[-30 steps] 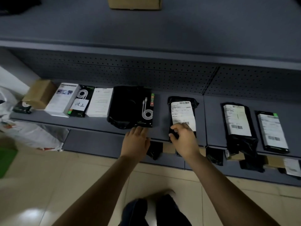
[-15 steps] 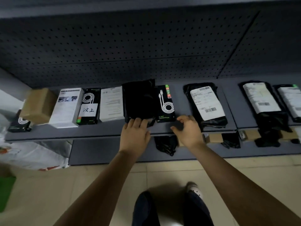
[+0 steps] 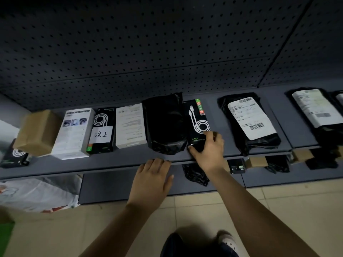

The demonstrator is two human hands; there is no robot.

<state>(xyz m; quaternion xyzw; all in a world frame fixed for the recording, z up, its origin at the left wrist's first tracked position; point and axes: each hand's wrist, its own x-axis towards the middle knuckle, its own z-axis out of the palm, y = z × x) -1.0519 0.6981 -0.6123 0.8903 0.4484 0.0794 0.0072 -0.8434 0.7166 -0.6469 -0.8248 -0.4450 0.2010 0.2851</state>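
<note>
A black cable box (image 3: pixel 197 119) printed with a white coiled cable lies on the grey shelf (image 3: pixel 118 160), partly tucked against a black plastic bag (image 3: pixel 164 123) on its left. My right hand (image 3: pixel 207 148) grips the box's near end, thumb on the left edge and a finger on top. My left hand (image 3: pixel 152 179) rests flat with straight fingers on the shelf's front edge, just below the black bag, holding nothing.
Left of the bag lie a white box (image 3: pixel 130 125), a black box with a handwritten note (image 3: pixel 101 133), another white box (image 3: pixel 74 132) and a brown carton (image 3: pixel 38 132). Labelled black parcels (image 3: pixel 248 123) (image 3: pixel 315 110) lie to the right. A lower shelf (image 3: pixel 274 175) holds small items.
My right hand moved up onto the cable box and took hold of its near end. My left hand slid back from the black bag to the shelf edge. The camera moved closer.
</note>
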